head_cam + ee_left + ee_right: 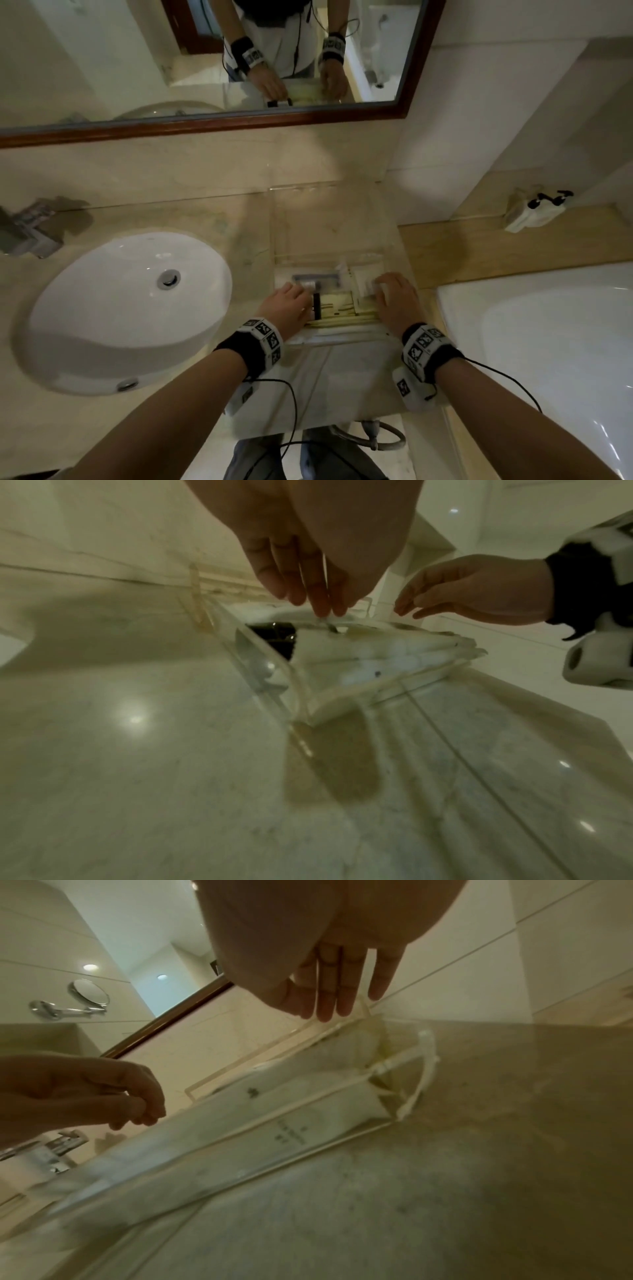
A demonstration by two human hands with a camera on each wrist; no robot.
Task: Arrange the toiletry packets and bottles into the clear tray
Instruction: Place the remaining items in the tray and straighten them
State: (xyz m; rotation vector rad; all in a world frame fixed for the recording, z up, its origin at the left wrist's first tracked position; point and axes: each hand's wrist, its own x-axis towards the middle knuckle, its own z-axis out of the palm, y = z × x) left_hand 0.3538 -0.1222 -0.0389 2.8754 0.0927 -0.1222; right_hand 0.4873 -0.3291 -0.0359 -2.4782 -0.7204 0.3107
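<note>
The clear tray (301, 188) stands on the marble counter between sink and bathtub; its far half is bare. White toiletry packets (342, 305) lie flat in its near half, with a small bottle (310, 284) and a black item (317, 305) on the left. My left hand (301, 287) reaches into the left side, fingers pointing down and tips touching the packets (359, 653) beside the black item (274, 637). My right hand (380, 286) hovers over the right side, its fingers (329, 1010) straight above the tray wall (219, 1080). A long printed packet (291, 1123) lies along the front wall.
A white round sink (130, 308) with a chrome faucet (27, 229) is on the left. The bathtub (548, 342) is on the right. A wood-framed mirror (205, 116) runs along the back wall. A white bag (534, 209) sits on the far right ledge.
</note>
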